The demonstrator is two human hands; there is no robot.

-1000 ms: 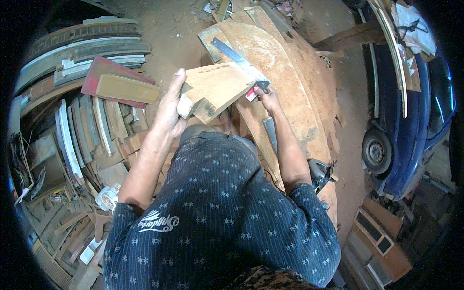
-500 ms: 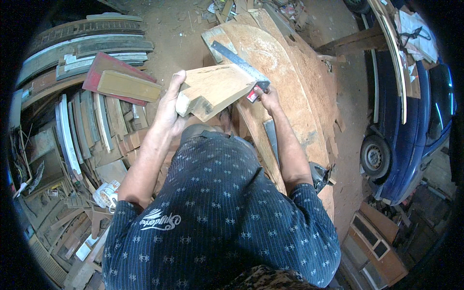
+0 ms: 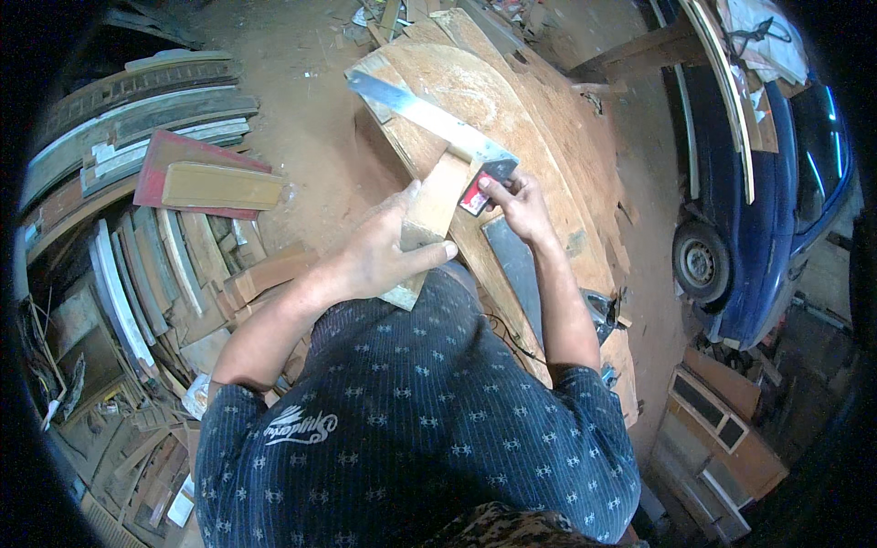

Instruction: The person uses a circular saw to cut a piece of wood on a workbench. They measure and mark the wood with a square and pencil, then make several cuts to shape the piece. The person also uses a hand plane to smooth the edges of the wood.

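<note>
A pale wooden block (image 3: 445,194) is gripped in my left hand (image 3: 382,245), thumb on one side and fingers on the other. Its narrow face is turned up, and the hand hides part of it. My right hand (image 3: 523,203) is closed round the red and black handle (image 3: 480,190) of a try square. The square's metal blade (image 3: 429,119) lies across the block's far end and sticks out to the far left above the bench. Both hands are in front of my body, over the near left edge of the workbench (image 3: 539,155).
A dark flat metal plate (image 3: 513,269) lies on the bench near my right forearm. Stacked boards (image 3: 155,100) and a red and tan panel (image 3: 219,185) fill the left side. A blue car (image 3: 767,219) stands at the right, and a wooden cabinet frame (image 3: 722,411) lies at the lower right.
The wooden block has been turned so its narrow face shows upward, and brought closer to my body. My left hand has shifted right with it; the square's blade now shows its bright flat side.
</note>
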